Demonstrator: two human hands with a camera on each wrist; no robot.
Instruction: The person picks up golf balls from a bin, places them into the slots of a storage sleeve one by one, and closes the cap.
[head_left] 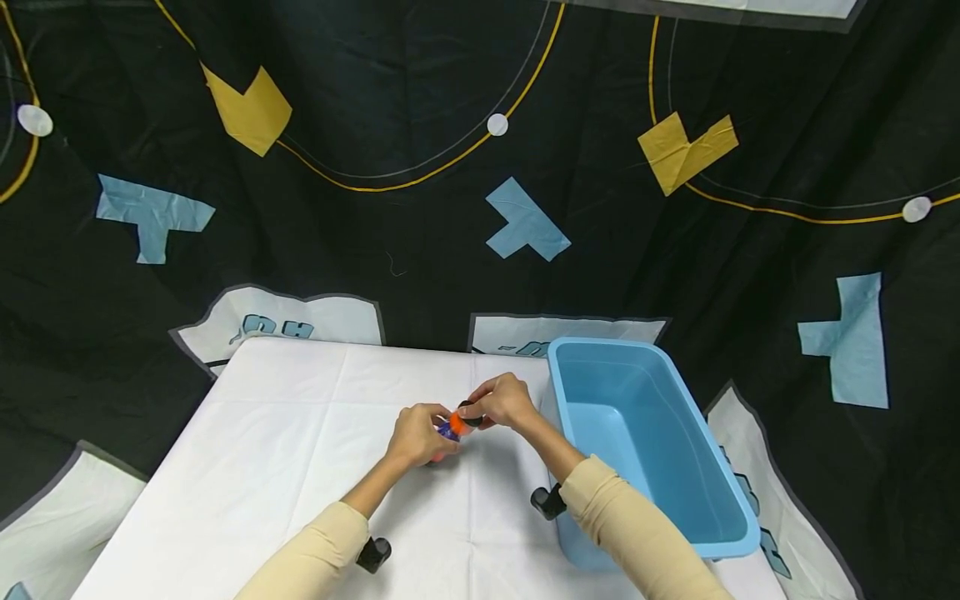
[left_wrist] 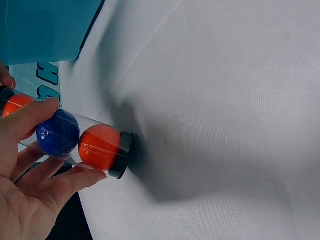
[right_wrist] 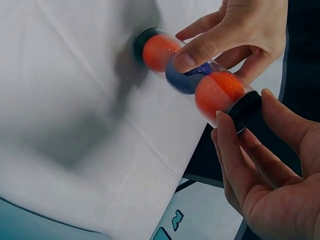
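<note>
A clear tube (left_wrist: 90, 121) with black end caps holds two orange balls and a blue ball (left_wrist: 58, 133) between them. My left hand (head_left: 417, 435) grips the tube around its middle, thumb on one side and fingers on the other. With thumb and fingertips, my right hand (head_left: 504, 402) pinches the black cap (right_wrist: 244, 111) at the tube's upper right end. This cap sits against the tube's end, beside an orange ball (right_wrist: 218, 93). The opposite cap (left_wrist: 122, 155) points down toward the white tabletop; whether it touches the cloth I cannot tell.
A light blue plastic tub (head_left: 645, 442) stands on the right of the white-covered table (head_left: 292, 450), just beside my right forearm. Behind the table hangs a dark cloth (head_left: 420, 258) with blue and yellow tape marks. Black wrist mounts hang under both forearms.
</note>
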